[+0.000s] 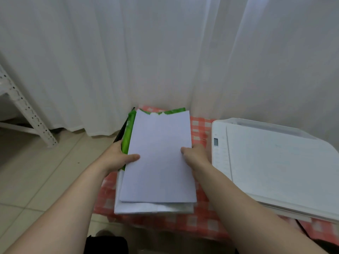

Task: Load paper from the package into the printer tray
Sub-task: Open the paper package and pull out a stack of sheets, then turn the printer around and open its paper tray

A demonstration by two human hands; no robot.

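Observation:
A stack of white paper (159,156) lies lifted slightly off the rest of the ream, which sits in a torn green package (127,136) on a red-checked cloth. My left hand (117,156) grips the stack's left edge, thumb on top. My right hand (194,154) grips its right edge the same way. The white printer (275,162) stands to the right, lid closed; its paper tray is not visible.
The red-checked cloth (200,224) covers a low table against white curtains (165,52). A white metal rack leg (27,110) stands at the far left on the tiled floor (36,171). A dark object (120,132) lies beside the package.

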